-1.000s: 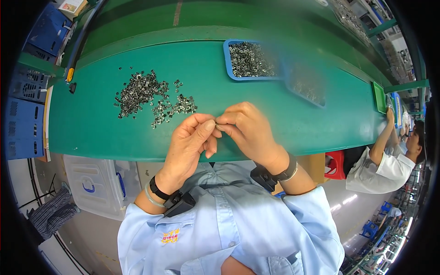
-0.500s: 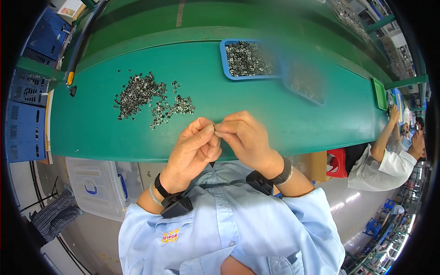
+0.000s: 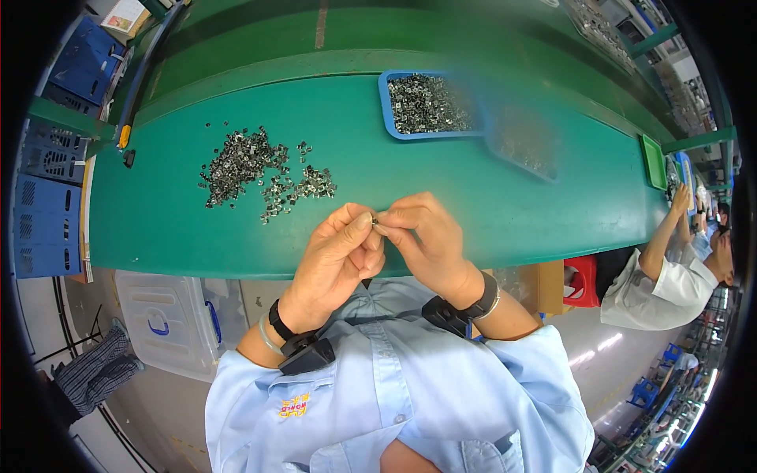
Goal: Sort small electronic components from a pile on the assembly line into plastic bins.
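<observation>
Near the front edge of the green tabletop, my left hand (image 3: 333, 251) and my right hand (image 3: 431, 243) meet at the fingertips. Between them is a tiny dark, shiny part (image 3: 375, 221), mostly covered by fingers and too small to name closely. The left thumb and index finger pinch it from one side; the right thumb and index finger close on it from the other. Beyond my left hand lies a loose pile of small black-and-silver metal parts (image 3: 236, 167), with a smaller silvery cluster (image 3: 315, 183) beside it.
A blue tray (image 3: 385, 102) full of similar small parts stands at the far middle. Right of it a second tray (image 3: 522, 150) is blurred. A green tray (image 3: 653, 162) lies at the far right, near another person (image 3: 661, 288). A lidded plastic box (image 3: 165, 315) stands below left.
Both hands stay together with only a slight shift of the fingers. A little more of the small part shows between the fingertips. The whole view has moved slightly.
</observation>
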{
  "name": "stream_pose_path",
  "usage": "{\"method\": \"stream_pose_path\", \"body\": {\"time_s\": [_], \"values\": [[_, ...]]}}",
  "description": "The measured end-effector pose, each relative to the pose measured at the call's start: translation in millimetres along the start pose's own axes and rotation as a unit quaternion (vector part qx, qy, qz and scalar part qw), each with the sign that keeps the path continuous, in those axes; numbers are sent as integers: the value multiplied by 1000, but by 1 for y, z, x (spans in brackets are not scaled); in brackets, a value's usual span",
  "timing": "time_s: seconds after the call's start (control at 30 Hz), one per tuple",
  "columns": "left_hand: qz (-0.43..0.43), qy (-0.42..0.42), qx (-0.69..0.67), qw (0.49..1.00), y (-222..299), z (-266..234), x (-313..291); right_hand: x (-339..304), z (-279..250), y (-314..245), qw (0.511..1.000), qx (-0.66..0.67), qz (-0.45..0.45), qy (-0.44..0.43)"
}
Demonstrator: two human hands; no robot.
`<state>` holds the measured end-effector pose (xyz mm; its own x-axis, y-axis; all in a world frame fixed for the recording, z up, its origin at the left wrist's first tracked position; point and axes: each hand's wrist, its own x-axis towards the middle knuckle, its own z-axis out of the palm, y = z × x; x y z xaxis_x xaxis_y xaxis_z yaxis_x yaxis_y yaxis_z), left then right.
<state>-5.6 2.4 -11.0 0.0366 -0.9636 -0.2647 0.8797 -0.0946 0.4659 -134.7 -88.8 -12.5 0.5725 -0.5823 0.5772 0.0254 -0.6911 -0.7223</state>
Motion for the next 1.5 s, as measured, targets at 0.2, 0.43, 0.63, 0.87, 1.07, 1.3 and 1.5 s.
{"method": "stream_pose_path", "body": {"time_s": [0.2, 0.43, 0.63, 0.87, 1.07, 1.3, 1.5], "values": [[16, 10, 33, 999, 0, 4, 0, -2, 2, 1, 1000, -1, -1, 2], [29, 46, 127, 990, 9, 11, -3, 4, -6, 2, 998, -38, -30, -46], [4, -7, 25, 1000, 8, 9, -7, 2, -5, -4, 996, 80, 38, -20], [2, -40, 20, 999, 5, 6, -7, 2, -8, -4, 993, 107, 34, -40], [11, -33, 60, 998, 9, 6, -7, 2, -6, -3, 996, 73, 10, -46], [24, 11, 110, 994, 14, 14, -8, 2, -3, 2, 996, 81, 8, -42], [15, -8, 84, 996, 14, 12, -7, 2, -3, 1, 989, 131, 60, -44]]}}
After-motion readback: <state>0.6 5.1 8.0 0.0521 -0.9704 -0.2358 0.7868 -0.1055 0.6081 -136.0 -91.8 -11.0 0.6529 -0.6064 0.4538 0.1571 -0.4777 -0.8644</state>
